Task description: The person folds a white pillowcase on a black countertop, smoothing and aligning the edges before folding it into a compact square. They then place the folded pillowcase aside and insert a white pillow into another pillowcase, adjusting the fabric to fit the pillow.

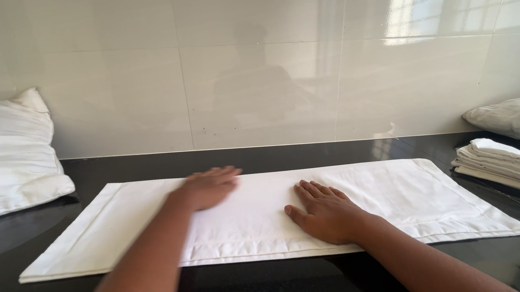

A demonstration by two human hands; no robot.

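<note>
I'm pressing my right hand (325, 211) flat, fingers spread, on the white pillowcase (404, 195) lying across the black desk (286, 283). My left hand (208, 187) is blurring over it, seemingly flat; its fingers are hard to make out.

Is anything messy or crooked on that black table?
Nothing stands out. The white pillowcase lies flat and straight on the black counter, both hands, left hand and right hand, resting flat on it. The folded stack at the right looks tidy, and nothing is spilled.

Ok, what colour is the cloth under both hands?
White, plain, with a stitched border; the cloth shows best in the head view.
</note>
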